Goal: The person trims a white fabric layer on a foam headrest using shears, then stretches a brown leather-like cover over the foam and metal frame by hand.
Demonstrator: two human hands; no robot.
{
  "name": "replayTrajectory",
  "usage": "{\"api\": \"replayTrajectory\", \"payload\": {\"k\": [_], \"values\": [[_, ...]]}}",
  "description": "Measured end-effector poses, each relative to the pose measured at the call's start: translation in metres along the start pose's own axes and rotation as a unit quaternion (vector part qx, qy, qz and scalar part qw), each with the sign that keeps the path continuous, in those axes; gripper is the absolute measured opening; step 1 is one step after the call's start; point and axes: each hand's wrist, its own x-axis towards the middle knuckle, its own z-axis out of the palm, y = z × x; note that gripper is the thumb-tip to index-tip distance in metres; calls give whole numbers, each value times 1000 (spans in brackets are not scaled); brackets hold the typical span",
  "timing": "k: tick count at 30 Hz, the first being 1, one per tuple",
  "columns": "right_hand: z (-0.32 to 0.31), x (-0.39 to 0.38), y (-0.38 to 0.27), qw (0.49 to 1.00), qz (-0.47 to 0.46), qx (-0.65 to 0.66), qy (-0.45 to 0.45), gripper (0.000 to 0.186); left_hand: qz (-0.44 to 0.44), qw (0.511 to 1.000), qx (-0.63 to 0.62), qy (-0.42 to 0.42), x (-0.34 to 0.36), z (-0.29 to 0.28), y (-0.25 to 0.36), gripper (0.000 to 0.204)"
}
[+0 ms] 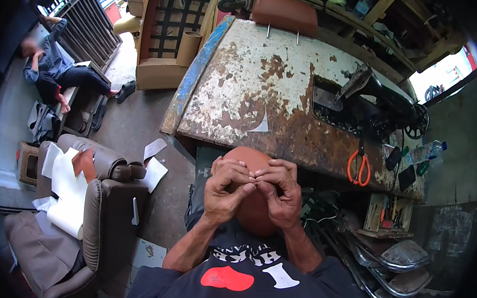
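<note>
A reddish-brown, rounded padded piece (257, 218), smooth like leather, rests upright against my body at the table's near edge. My left hand (225, 187) is closed in a pinch at its middle. Opposite it, my right hand (282, 192) pinches the same spot, and the fingertips of both hands nearly meet. Whatever small edge or seam lies between the fingertips is hidden. A headrest (285, 14) of like colour, with two metal posts, lies at the table's far edge.
The worn table (242, 83) carries a black sewing machine (375, 97), orange-handled scissors (358, 167) and a plastic bottle (429, 152). At left stands a brown armchair (117, 207) heaped with material scraps. Metal chair frames (401, 257) are stacked at right. Another person (52, 61) sits far left.
</note>
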Motion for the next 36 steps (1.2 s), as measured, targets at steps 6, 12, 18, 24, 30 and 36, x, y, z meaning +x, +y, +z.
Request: {"api": "replayTrajectory", "payload": {"k": [6, 12, 18, 24, 30, 36], "values": [[-14, 0, -2, 999, 40, -6, -15, 37, 18, 983, 181, 11, -8, 3, 16, 27], [-6, 0, 5, 999, 19, -26, -5, 27, -35, 989, 62, 127, -25, 26, 5, 18], [-1, -6, 19, 999, -10, 47, -8, 15, -7, 997, -30, 69, -22, 13, -5, 9], [-11, -5, 22, 997, -65, 9, -34, 18, 25, 998, 10, 57, -24, 13, -11, 11], [-3, -12, 7, 984, -86, -157, 5, 36, 42, 988, 56, 140, -19, 17, -33, 33], [2, -14, -4, 991, -29, -129, 32, 49, -116, 970, 0, 216, -20, 19, -41, 49]]}}
